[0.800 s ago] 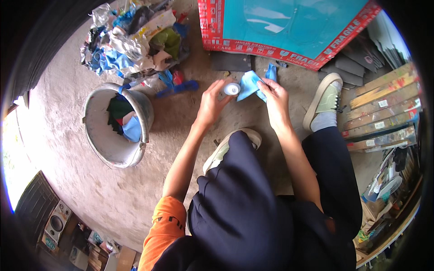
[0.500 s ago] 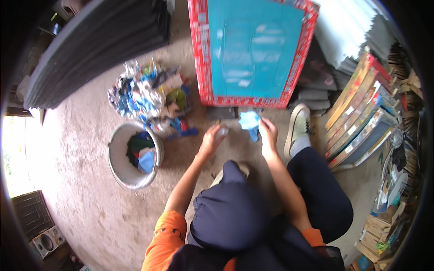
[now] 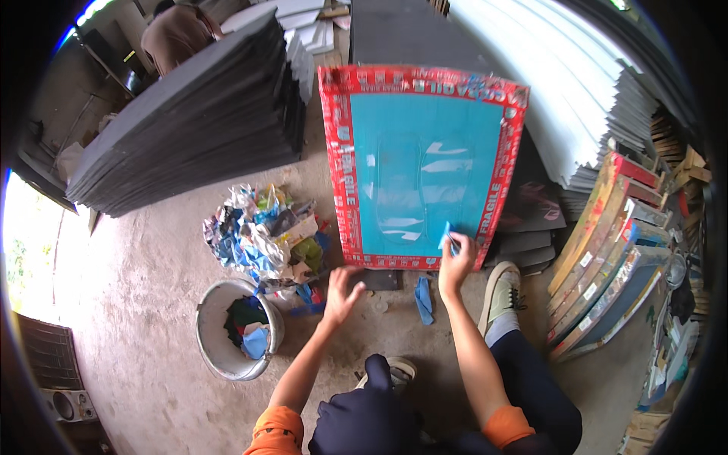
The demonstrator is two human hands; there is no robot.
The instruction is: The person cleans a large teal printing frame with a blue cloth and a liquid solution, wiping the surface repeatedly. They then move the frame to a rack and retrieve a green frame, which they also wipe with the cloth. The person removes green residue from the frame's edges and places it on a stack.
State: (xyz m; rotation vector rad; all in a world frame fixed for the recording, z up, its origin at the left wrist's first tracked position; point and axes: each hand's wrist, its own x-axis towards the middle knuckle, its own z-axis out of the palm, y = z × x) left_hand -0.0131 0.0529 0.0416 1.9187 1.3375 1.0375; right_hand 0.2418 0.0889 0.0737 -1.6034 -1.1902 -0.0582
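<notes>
- Concrete floor (image 3: pixel 144 303): scrap heap (image 3: pixel 262 235) and grey bucket (image 3: pixel 214 326) at left
- Turquoise panel (image 3: pixel 413 174), red-taped border, beyond the hands
- Right hand (image 3: pixel 460 264): fingers closed on light blue cloth (image 3: pixel 445 233), located at panel's lower right; contact with panel cannot be confirmed
- Left hand (image 3: pixel 343 296): fingers spread, nothing held, near panel's lower left corner
- Blue strip (image 3: pixel 424 299) on floor, between hands

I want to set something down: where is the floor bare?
Widest: the concrete floor between the bucket and the bright opening at left. A narrower patch separates the bucket and the left forearm. Crowded: around the waste heap, and at right, by the stacked frames.
</notes>
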